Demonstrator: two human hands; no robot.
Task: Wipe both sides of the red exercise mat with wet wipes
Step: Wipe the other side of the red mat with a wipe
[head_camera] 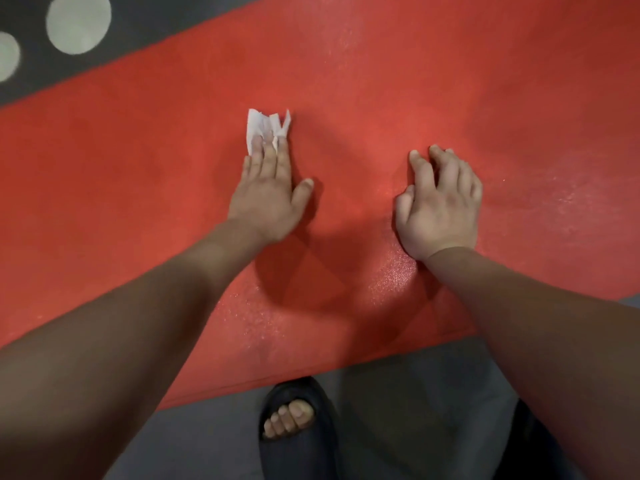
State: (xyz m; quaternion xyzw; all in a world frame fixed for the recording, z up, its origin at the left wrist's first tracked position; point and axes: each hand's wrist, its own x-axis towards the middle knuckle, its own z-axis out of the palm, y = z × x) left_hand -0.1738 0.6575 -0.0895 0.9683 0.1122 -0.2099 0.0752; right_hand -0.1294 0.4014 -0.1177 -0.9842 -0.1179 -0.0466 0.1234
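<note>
My left hand [268, 197] lies flat, fingers straight, pressing a crumpled white wipe [266, 128] onto the red mat [398, 81] spread on the grey floor [398, 393]. My right hand [440, 209] rests on the mat nearby, fingers loosely bent, holding nothing. My sandal [294, 448] sits at the mat's near edge.

Mat [381, 98] is reading solid red, finely pebbled, with a paler speckled sheen showing in patches. Wipe [266, 128] is showing plain white against it. Floor [207, 441] is appearing dark grey, carrying pale grey-green round dots [78, 24] at the upper left, and the open-toed sandal [299, 459] is showing black.
</note>
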